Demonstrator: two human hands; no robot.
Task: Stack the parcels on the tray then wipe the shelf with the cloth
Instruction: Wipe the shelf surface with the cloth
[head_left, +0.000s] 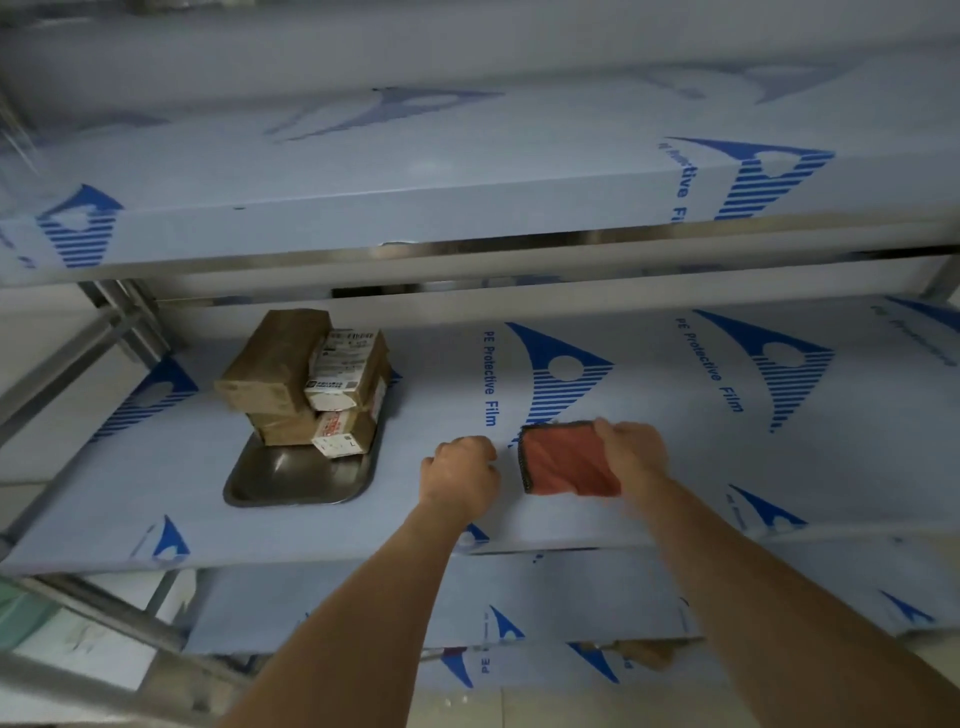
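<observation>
Right hand grips the orange cloth, left hand curled empty; press flat, sweeping clear of the stacked parcels.

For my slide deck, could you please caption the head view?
Parcels stacked on the tray; right hand holds the cloth on the shelf.

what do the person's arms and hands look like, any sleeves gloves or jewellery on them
Both arms are bare from the bottom edge of the picture up to the wrists, with no sleeve showing. The left hand and the right hand wear no gloves. No watch, bracelet or ring can be seen, though the right hand is slightly blurred.
</observation>
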